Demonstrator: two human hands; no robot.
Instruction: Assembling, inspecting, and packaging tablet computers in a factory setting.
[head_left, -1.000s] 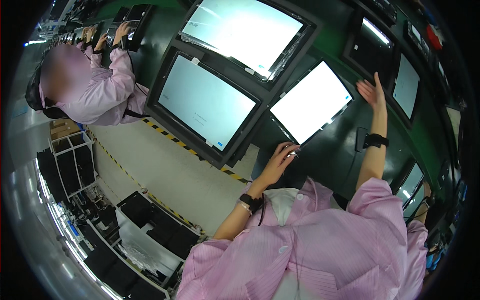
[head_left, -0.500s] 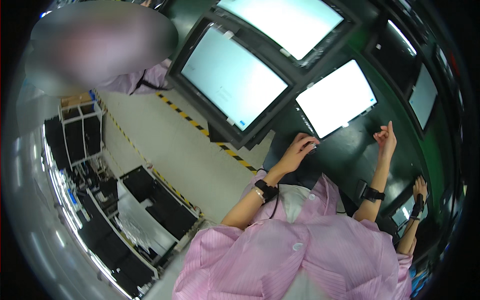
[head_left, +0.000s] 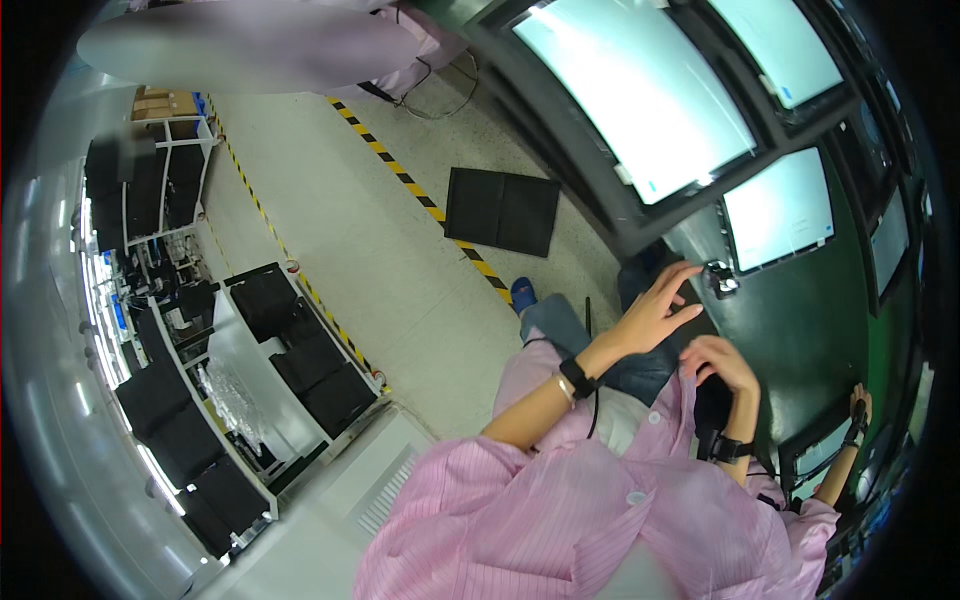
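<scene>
Green surface [head_left: 800, 330] runs under our hands, carrying a row of lit white monitors [head_left: 640, 90] in dark frames. A second ago our right hand was stretched up high by the far screens; now it has dropped close to the body, so both hands work near the front edge of the line. Our left hand [head_left: 655, 312] is spread wide, fingers fanned and holding nothing, hovering just beside a small metal-looking clip [head_left: 720, 278] at the lower corner of the nearest small monitor [head_left: 778, 210]. Our right hand [head_left: 722, 362] is curled loosely over something dark beneath it; we cannot tell whether it grips it. The view has also swung down toward the floor. A black flat panel [head_left: 502, 210] lies on the floor across the yellow-black tape [head_left: 400, 180]. Racks of black panels [head_left: 290, 360] stand to the left, well apart. Another person's hand [head_left: 858, 405] rests on the surface edge at the right.
</scene>
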